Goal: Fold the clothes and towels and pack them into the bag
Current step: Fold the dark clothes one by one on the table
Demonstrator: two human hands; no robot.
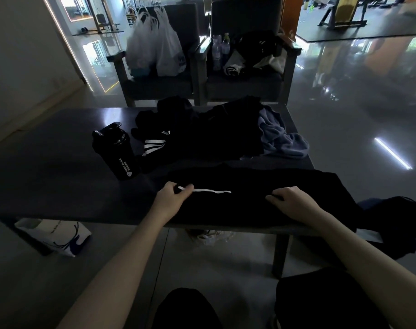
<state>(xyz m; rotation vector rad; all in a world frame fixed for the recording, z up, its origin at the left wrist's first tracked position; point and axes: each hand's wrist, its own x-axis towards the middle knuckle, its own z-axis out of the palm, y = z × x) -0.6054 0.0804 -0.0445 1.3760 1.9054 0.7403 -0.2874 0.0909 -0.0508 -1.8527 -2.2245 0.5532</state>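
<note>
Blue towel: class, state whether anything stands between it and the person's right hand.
Nothing upright. Only the flat black garment the right hand grips and bare table lie before the blue towel.

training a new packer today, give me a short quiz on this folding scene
1. True or false: the left hand and right hand both grip the black garment with a thin white stripe.
2. The crumpled blue-grey towel lies on the dark table at: A) far right B) near left C) centre.
3. Fill in: the black plastic shaker bottle stands ___.
Key: 1 true; 2 A; 3 upright.
</note>
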